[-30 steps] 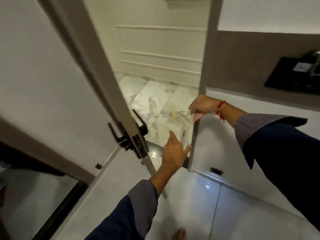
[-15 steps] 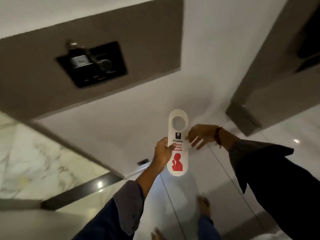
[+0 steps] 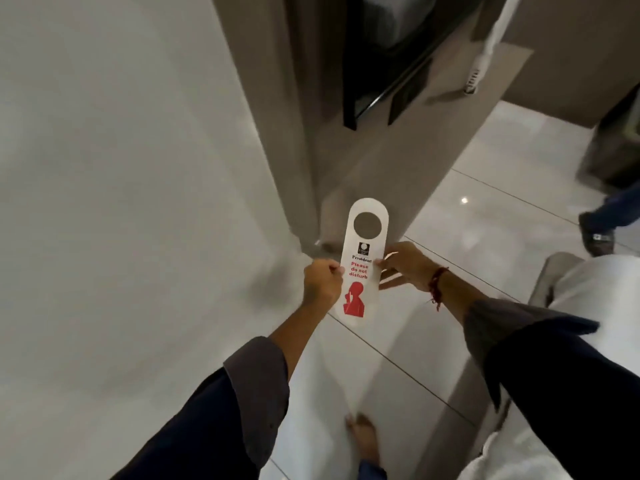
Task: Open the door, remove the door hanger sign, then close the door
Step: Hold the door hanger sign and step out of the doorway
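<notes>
A white door hanger sign (image 3: 363, 247) with a round hole at its top and red "Please do not disturb" print is held upright in front of me. My left hand (image 3: 322, 280) pinches its left edge. My right hand (image 3: 407, 266), with a red thread on the wrist, holds its right edge with thumb and fingers. The door and its handle are out of view.
A plain white wall (image 3: 121, 202) fills the left. A grey-brown wall corner (image 3: 363, 161) with a dark framed panel (image 3: 388, 57) rises ahead. Glossy tiled floor (image 3: 485, 209) spreads right. White bedding (image 3: 588, 289) lies at right, another person's foot (image 3: 595, 233) beyond it. My bare foot (image 3: 363, 438) is below.
I have turned away from the open door toward the room. The sign went from the door edge into my left hand, and now my right hand has taken its other edge too.
</notes>
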The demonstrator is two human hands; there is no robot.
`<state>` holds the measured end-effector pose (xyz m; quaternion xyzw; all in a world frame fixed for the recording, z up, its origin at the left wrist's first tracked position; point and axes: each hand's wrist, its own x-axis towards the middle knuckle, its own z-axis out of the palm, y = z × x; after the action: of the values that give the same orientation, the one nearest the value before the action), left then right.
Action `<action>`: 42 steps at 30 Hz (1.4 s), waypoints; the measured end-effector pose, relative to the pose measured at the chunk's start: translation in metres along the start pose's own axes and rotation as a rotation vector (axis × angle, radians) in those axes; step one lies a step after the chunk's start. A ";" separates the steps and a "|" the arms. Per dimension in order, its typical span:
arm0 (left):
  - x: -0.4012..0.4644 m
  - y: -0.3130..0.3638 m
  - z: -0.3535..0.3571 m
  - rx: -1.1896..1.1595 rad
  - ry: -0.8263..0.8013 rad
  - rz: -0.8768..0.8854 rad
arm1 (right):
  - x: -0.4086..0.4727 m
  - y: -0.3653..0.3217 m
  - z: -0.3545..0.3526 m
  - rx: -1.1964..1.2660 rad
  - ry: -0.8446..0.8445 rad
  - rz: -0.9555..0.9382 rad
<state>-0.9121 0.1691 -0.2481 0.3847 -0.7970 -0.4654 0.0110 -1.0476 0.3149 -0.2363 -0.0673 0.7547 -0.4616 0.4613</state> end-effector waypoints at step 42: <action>-0.427 -0.262 -0.322 0.511 1.055 -0.201 | -0.261 -0.037 0.513 -1.242 -0.402 -1.578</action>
<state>-0.3331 0.1283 -0.1171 0.6281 -0.7304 -0.0034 0.2683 -0.5225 0.1061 -0.1185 -0.8479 0.5101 -0.1415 0.0278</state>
